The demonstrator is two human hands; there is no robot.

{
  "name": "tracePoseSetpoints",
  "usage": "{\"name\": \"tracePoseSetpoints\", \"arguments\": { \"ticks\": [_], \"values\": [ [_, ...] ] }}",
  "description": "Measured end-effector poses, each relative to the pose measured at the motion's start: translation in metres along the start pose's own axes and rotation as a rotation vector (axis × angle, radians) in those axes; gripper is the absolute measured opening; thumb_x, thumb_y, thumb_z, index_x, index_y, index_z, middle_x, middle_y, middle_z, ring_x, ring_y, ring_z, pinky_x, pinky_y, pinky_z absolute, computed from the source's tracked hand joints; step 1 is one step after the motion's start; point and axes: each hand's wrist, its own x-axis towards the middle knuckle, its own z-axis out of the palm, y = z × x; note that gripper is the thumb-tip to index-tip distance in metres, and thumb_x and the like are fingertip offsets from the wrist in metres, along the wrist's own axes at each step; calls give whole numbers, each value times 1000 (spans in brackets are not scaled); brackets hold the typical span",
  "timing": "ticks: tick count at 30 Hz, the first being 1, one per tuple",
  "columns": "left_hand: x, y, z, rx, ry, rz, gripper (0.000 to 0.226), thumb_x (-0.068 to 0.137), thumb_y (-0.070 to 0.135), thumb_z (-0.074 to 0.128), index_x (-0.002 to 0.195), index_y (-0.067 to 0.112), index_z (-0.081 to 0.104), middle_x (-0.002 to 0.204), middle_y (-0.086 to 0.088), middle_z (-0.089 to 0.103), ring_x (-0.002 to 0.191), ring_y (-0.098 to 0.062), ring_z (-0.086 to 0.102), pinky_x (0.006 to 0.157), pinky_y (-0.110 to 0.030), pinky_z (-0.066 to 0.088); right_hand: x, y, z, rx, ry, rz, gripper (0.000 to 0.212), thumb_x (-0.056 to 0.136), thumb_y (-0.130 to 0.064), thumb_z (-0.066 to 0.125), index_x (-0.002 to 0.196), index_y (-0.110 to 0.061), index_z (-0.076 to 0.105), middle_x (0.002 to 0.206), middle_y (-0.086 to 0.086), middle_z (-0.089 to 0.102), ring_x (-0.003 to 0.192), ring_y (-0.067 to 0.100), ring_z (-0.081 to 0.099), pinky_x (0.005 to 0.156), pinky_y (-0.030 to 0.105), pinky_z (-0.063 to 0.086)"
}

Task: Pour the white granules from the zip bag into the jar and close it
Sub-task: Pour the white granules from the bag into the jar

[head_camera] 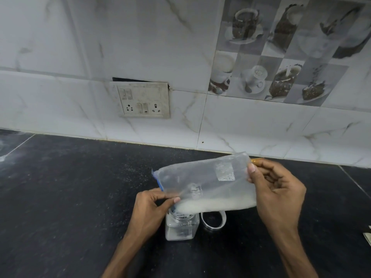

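The jar (pixel 181 225) mouth is hidden behind the zip bag (pixel 204 183) and left hand (pixel 149 209). A pale object (pixel 367 238) is cut off by the right edge; identity indeterminable.

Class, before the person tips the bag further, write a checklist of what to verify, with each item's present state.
1. Jar open: ok, its mouth is uncovered.
2. Lid out of the way: ok, it lies on the counter beside the jar, on its right.
3. Zip bag held at both ends: ok, left hand pinches the blue zip end, right hand the far end.
4. Bag mouth over the jar: ok, that corner sits at the jar mouth.
5. Zip open: cannot tell.
6. Granules flowing: cannot tell; they lie along the bag's lower edge.
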Motion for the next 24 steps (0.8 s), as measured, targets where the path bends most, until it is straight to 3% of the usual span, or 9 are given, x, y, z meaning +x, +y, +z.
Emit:
{"name": "tracePoseSetpoints", "arguments": {
  "ticks": [7,14,24],
  "values": [
    [0,2,0,-8,3,-15,38,76,2,84,72,39,80,80,22,79,78,5,74,70,-6,54,2,-1,1,27,8,13,23,87,-6,71,95,-28,71,88,-14,75,71,3,71,68,11,56],
    [-2,2,2,-9,-4,-16,26,77,2,83,78,28,83,83,20,79,81,4,74,72,-6,53,3,-2,0,16,0,6,25,87,-6,71,96,-29,70,88,-15,75,70,2,71,68,10,55],
    [-2,3,0,-2,10,-6,38,75,4,84,74,41,80,82,23,79,80,5,74,72,-6,54,1,-4,2,28,4,-2,26,87,-7,72,94,-32,70,86,-14,76,70,4,72,70,13,57]
  ]
}}
